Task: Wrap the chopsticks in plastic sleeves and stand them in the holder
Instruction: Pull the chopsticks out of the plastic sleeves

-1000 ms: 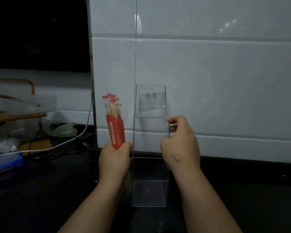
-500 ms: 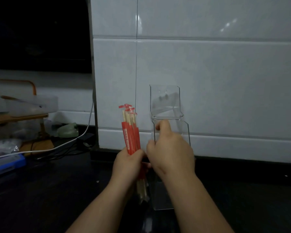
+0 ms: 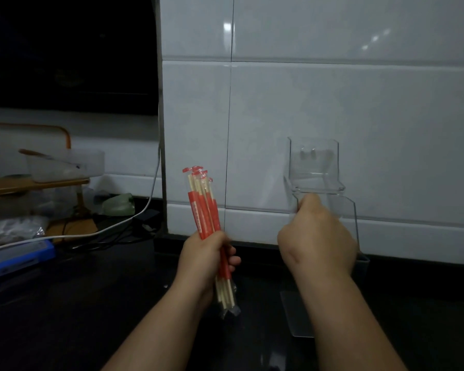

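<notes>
- Grips sleeved chopsticks (image 3: 202, 207) upright, left hand (image 3: 206, 255) fingers curled round them, left of holder (image 3: 315, 167).
- Grips holder's front edge with right hand (image 3: 316, 236); base on table (image 3: 65, 303).
- Judged step: loading holder. Next: raise bundle over opening, lower tips in.

chopsticks (image 3: 205, 223) in left hand (image 3: 202, 257) | holder (image 3: 320, 199) right of them, against wall (image 3: 359, 103)

One wide-angle camera sat on the person's head, looking forward and slightly down at a white tiled wall (image 3: 346, 108) close ahead and the dark counter (image 3: 70, 317) below it. The left hand (image 3: 204, 254) and right hand (image 3: 316, 236) showed mid-frame, near the lens, forearms running up from the bottom edge.
</notes>
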The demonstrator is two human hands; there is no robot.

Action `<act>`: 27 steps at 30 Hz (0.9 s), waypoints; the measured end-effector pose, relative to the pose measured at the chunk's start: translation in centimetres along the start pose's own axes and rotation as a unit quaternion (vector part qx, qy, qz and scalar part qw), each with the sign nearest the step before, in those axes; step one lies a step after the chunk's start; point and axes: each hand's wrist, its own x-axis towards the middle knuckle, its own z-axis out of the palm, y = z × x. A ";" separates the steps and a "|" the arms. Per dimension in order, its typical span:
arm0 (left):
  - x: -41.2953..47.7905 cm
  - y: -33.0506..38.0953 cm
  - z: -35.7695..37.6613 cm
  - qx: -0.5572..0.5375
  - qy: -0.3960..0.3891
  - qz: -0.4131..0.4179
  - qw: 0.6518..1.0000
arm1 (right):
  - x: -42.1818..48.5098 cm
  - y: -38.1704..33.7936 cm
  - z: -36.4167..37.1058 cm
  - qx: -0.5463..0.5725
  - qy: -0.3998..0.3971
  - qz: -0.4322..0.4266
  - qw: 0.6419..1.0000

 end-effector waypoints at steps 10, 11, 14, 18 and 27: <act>0.8 0.3 -1.0 -0.033 0.025 0.033 0.999 | 0.3 0.7 -0.2 0.021 0.002 -0.014 1.000; 0.8 0.3 -1.0 -0.036 0.023 0.033 0.999 | 0.4 0.7 -0.2 0.021 0.013 -0.018 1.000; 0.5 0.6 -0.9 -0.053 0.018 0.033 0.998 | 0.2 0.3 0.2 0.079 0.122 -0.085 0.986; 0.9 0.7 -0.8 -0.131 0.035 0.010 0.991 | -1.7 -2.0 1.4 0.253 0.151 -0.229 0.928; 2.4 0.5 -1.8 -0.214 0.040 -0.036 0.975 | -0.8 -1.5 5.2 0.284 -0.376 -0.120 0.874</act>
